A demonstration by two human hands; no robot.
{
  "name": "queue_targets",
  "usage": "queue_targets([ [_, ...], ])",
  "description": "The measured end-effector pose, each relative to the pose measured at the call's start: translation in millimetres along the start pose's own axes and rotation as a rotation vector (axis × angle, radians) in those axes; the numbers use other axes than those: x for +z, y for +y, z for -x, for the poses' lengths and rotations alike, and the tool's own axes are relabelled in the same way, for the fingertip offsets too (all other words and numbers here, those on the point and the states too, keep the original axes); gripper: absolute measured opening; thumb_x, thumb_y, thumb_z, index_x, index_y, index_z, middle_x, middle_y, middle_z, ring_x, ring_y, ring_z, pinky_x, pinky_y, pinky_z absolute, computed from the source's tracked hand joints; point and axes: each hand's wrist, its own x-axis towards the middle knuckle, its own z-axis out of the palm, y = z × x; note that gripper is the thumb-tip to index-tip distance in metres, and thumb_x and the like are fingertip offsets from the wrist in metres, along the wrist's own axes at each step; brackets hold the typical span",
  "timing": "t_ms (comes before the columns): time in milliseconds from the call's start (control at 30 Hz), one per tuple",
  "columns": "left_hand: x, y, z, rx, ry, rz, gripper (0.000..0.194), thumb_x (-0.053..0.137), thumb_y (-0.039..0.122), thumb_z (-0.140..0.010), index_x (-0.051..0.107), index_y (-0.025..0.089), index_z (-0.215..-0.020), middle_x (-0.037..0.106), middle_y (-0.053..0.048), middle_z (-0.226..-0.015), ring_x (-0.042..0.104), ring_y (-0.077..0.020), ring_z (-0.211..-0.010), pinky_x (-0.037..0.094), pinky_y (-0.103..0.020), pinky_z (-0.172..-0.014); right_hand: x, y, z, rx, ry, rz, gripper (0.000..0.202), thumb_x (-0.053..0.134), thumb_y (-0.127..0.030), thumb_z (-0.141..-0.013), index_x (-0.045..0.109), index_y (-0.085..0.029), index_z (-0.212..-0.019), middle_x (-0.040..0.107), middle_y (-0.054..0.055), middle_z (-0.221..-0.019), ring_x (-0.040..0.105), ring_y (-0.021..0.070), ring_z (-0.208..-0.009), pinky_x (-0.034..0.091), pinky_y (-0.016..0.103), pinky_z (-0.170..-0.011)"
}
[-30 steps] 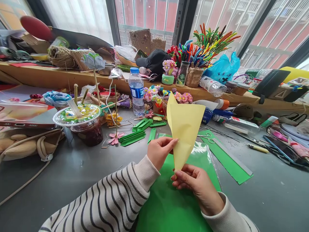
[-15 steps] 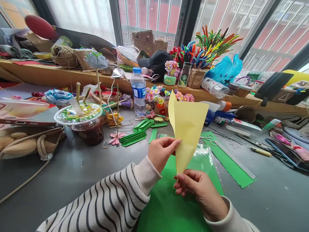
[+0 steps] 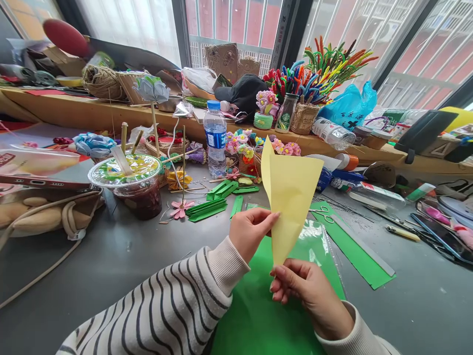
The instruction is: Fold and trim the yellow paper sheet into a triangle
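Observation:
A sheet of yellow paper, rolled into a cone with its point down, is held up over a green sheet in a clear sleeve. My left hand pinches the cone's left edge about midway between thumb and fingers. Lower down, my right hand is closed on the pointed tip. The cone's wide end is uppermost, with a flap standing at its left. Behind the hands lie folded green paper strips and a pink paper flower on a thin stick.
At the left stands a lidded drink cup; a water bottle is behind the strips. Scissors and a grey ruler lie on green paper at the right, near a phone. Craft supplies crowd the wooden ledge.
The whole view has shifted slightly, with things appearing a little farther right. Both hands keep their hold on the yellow cone, whose shape looks the same.

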Motion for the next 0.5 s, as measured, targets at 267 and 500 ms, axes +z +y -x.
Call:
queue_targets([
  [267,-1.1,1.7,0.9,0.011,-0.005,0.004,0.017,0.060,0.029,-0.063,0.062,0.013,-0.062,0.062,-0.001,-0.057,0.058,-0.0137,-0.054,0.051,-0.021,-0.048,0.0,0.0,0.9,-0.055,0.002,0.095,0.025,0.063,-0.036,-0.061,0.058,-0.011,-0.058,0.062,0.003,-0.051,0.057,0.0115,-0.044,0.042,0.020,-0.042],
  [500,-1.4,3.2,0.1,0.007,-0.007,0.019,0.015,0.061,0.028,-0.063,0.062,0.013,-0.061,0.062,0.000,-0.056,0.058,-0.0131,-0.053,0.050,-0.021,-0.048,0.6,0.7,2.1,-0.122,-0.028,0.136,0.024,0.059,-0.036,-0.065,0.055,-0.013,-0.060,0.059,0.000,-0.050,0.054,0.0103,-0.044,0.041,0.022,-0.045],
])
